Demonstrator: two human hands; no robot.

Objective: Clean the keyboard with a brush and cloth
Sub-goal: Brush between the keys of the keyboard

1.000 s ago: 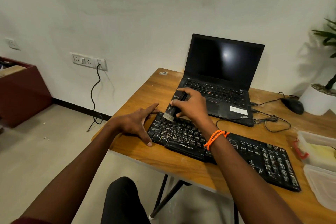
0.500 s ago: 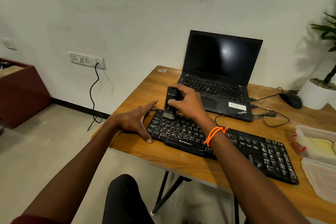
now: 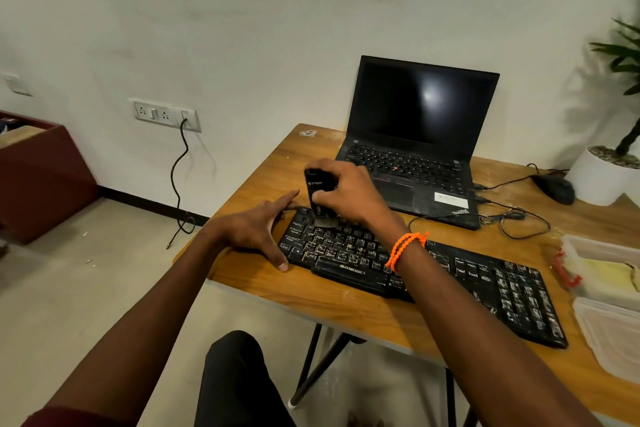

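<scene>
Head view: brush [image 3: 318, 196] now more upright.

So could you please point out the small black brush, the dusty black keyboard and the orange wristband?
small black brush [image 3: 316, 185], head view, handle
dusty black keyboard [image 3: 512, 291], head view, right-hand keys
orange wristband [image 3: 405, 248], head view, braided cord

The wooden table [image 3: 349, 308] carries a black keyboard [image 3: 485, 274], open laptop [image 3: 415, 163], mouse [image 3: 554, 188], plant pot [image 3: 599, 180] and plastic containers [image 3: 609, 274].
</scene>
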